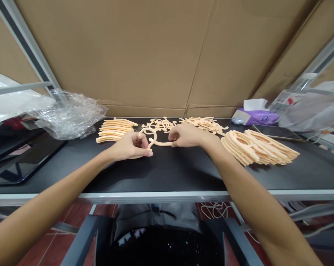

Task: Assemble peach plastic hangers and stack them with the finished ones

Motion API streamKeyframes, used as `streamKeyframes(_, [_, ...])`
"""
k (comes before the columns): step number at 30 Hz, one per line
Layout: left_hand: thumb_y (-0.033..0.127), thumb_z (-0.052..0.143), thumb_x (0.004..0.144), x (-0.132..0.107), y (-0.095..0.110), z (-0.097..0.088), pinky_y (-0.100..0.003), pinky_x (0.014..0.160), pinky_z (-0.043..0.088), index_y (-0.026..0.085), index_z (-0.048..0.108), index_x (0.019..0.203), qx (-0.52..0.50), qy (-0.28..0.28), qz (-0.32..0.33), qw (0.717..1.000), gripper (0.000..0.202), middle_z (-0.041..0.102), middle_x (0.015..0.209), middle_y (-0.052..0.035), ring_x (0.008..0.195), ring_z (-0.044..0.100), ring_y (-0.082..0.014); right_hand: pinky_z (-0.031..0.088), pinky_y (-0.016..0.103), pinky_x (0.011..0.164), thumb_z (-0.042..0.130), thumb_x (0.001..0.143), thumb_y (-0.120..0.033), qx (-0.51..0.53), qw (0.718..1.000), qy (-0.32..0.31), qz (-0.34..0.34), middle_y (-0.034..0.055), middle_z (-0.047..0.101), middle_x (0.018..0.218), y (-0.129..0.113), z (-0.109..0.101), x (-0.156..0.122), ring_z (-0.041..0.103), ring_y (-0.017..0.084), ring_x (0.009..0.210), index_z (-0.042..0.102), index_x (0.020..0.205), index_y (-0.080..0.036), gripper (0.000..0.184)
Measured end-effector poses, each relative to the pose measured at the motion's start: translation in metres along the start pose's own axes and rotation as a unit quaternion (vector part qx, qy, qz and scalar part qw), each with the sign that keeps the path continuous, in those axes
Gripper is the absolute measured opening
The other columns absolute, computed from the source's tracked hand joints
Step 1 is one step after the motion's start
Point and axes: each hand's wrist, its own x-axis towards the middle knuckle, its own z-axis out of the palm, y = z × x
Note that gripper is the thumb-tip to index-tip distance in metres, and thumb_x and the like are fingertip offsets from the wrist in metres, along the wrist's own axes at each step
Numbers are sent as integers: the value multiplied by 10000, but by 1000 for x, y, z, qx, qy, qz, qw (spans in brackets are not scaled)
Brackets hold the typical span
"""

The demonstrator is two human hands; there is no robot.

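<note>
The left hand point(129, 146) and right hand point(185, 135) pinched a curved peach plastic piece point(160, 143) between them over the black table point(167, 173) — stacked peach plastic rings point(257, 147) lay just beyond the right hand, curved peach strips point(115, 130) beyond the left.

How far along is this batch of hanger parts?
Hard to say exactly, maybe midway. Done-looking: the neat stack of peach plastic hanger frames on the right. In hand: one hanger piece held between left hand and right hand. Left: the tangled hook pieces and stacked curved strips.
</note>
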Motion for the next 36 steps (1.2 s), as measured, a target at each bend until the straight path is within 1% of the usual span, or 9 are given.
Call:
streamKeyframes(2, [366,837,629,0,-1,0,-207,499,369,139,595,669,5,11,1,1000,334,588,603,13,538,507,-86,414,255,679,657,830,-224,7,999,37,-24,44,753,912,-6,6,3,637,161,790,763,882,-193,122])
streamKeyframes(5, [372,830,638,1,-4,1,-201,481,353,143,588,684,7,29,3,1000,336,563,583,28,519,482,-80,386,256,689,516,928,-222,-12,996,58,-65,55,745,905,-17,18,11,613,151,779,755,843,-183,257])
streamKeyframes(8, [381,814,664,1,-7,1,-207,507,383,143,600,720,24,60,23,998,325,575,614,26,543,501,-85,376,259,688,514,929,-203,-32,996,36,-79,82,741,934,-22,27,16,612,159,794,755,835,-170,261])
streamKeyframes(12, [410,773,723,2,-9,1,-220,575,423,144,618,746,83,98,78,989,309,607,677,13,606,539,-99,397,260,746,553,908,-181,-29,992,61,-105,105,740,979,-21,32,18,622,182,882,761,863,-152,215])
streamKeyframes(17, [433,711,797,1,-9,3,-225,607,423,161,646,780,193,128,113,966,281,619,676,24,623,549,-107,379,249,688,553,898,-163,-19,992,54,-109,82,727,882,-22,31,17,602,159,773,730,838,-151,188])
streamKeyframes(23, [422,719,781,1,-8,5,-208,560,396,161,660,775,208,108,110,966,268,618,639,28,582,526,-98,339,248,618,588,848,-152,4,992,46,-121,46,695,785,-24,32,15,555,142,680,693,762,-168,136])
streamKeyframes(27, [439,763,731,1,-11,5,-189,506,396,153,632,762,158,93,83,980,317,616,651,21,544,513,-86,366,229,633,637,804,-112,53,988,63,-127,41,697,811,-22,34,16,569,135,704,697,848,-145,82])
streamKeyframes(31, [434,772,727,2,-13,2,-185,544,450,145,664,783,140,104,91,980,313,651,695,1,591,559,-97,403,240,686,603,871,-148,91,985,38,-144,66,731,885,-21,34,18,598,140,744,736,1013,-123,196])
streamKeyframes(36, [402,728,777,4,-15,-1,-196,560,456,142,724,831,185,109,120,969,266,683,696,-10,607,584,-112,410,253,725,581,891,-145,64,981,18,-180,75,759,909,-18,36,21,621,153,780,780,944,-141,206])
